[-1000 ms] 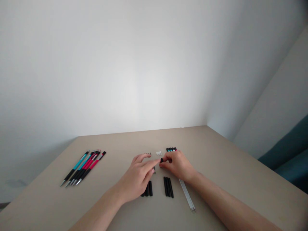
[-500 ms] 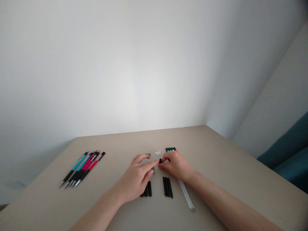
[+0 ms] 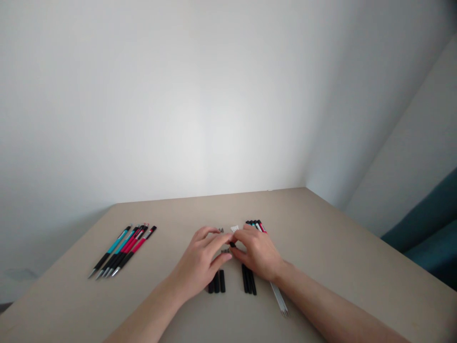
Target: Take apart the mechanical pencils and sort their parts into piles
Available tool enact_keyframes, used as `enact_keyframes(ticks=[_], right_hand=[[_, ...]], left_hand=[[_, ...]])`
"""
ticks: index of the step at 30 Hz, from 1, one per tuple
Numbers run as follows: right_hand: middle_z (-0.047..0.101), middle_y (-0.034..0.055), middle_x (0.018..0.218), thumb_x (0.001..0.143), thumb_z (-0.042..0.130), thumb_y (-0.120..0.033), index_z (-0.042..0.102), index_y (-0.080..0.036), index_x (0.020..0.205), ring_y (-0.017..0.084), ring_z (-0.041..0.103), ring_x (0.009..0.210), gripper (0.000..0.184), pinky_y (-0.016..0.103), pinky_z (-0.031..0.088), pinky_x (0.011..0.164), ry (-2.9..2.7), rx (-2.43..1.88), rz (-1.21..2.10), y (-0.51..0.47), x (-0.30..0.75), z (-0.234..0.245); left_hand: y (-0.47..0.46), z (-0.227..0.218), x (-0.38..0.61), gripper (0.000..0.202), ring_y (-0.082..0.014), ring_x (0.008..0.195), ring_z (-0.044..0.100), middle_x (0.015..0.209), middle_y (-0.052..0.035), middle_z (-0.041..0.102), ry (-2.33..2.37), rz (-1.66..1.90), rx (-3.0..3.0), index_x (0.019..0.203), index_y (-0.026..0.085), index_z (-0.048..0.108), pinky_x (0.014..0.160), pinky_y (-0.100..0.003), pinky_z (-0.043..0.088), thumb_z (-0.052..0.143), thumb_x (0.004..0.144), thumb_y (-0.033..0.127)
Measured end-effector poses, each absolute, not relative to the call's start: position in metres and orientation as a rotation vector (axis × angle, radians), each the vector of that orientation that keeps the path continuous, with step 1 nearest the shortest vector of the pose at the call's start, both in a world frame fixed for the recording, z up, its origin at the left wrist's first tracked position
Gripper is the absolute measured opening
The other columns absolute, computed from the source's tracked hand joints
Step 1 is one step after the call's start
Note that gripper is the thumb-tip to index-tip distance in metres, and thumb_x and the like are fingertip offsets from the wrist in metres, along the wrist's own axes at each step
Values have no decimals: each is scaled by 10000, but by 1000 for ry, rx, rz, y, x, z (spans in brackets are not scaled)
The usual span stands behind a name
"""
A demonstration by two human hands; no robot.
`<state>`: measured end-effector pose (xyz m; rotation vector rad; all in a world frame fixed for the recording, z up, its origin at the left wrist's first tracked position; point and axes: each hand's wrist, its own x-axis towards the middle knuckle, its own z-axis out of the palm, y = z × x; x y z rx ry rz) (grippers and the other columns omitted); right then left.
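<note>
My two hands meet over the middle of the beige table. My right hand pinches a small black pen part between thumb and fingers. My left hand has its fingers curled and pinched against a small grey tip piece right next to that black part. Short black tubes lie under the hands in two groups, the left group and the right group. Thin white refills lie under my right wrist.
A row of finished teal, red and black pens lies at the left. Behind the hands are small white pieces, tiny grey tips and a bunch of pen barrels. A white wall rises behind; a teal seat is at right.
My right hand has slid left with the black part to meet my left fingertips, uncovering more of the pen barrels behind it. My left fingers have curled in.
</note>
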<state>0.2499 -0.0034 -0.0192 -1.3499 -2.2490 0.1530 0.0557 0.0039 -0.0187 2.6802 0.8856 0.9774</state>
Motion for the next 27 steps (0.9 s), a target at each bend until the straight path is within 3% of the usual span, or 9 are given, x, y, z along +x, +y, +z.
enact_keyframes(ticks=[4,7,14,18,27], right_hand=[[636,48,785,841,599,-250,647,-201,866,193,531,809,73,278,403,695,-2227,-1160,141,-7,247,-10],[623,52,838,858,582,-285,658,-199,911,177,539,822,127,277,409,732,-2124,-1087,271,-9,248,-8],[507,-29,560,928,423,-370,601,-164,695,97,439,520,358,216,321,501,-2038,-1207,686,-15,245,-8],[495,-26,537,920,422,-384,557,-162,630,94,417,505,390,217,298,485,-2055,-1234,665,-16,244,-7],[553,-14,601,911,444,-328,610,-170,718,104,451,553,300,217,321,533,-2045,-1216,547,-15,249,-4]], left_hand=[[5,-13,55,142,-196,865,544,830,-51,635,979,1073,2667,980,194,613,802,-361,476,505,891,218],[5,-11,54,126,-183,792,534,764,-38,606,1008,1121,2651,887,187,601,749,-334,461,477,901,201],[4,-12,53,137,-181,789,533,782,-42,608,970,1124,2669,891,194,586,742,-328,444,455,913,229],[4,-11,53,150,-177,776,535,768,-35,610,957,1092,2700,878,191,592,749,-329,434,448,914,211],[6,-12,50,161,-182,758,523,751,-36,603,1025,1117,2686,867,186,579,744,-338,422,428,918,206]])
